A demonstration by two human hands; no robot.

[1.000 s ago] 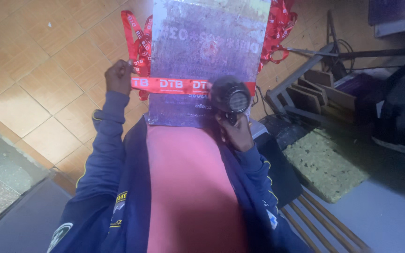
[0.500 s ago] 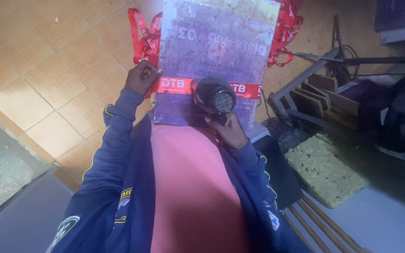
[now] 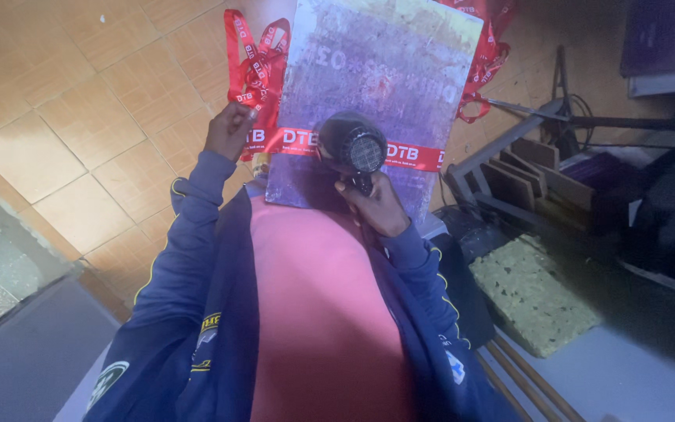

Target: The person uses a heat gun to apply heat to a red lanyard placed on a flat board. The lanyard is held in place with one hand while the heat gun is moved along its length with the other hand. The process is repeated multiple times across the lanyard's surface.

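Observation:
A worn grey-purple board lies in front of me with a red printed lanyard strap stretched across its near end. My left hand pinches the strap's left end just off the board's left edge. My right hand grips the handle of a black hair dryer, whose barrel hangs over the strap near the board's middle. More red lanyards lie bunched at the board's left and right sides.
Orange floor tiles spread to the left. To the right stand a metal rack with wooden slats, a green speckled sponge block and wooden rods. A dark ledge sits at lower left.
The hair dryer has slid left along the strap, from the board's right part to its middle. My left hand keeps hold of the strap's left end.

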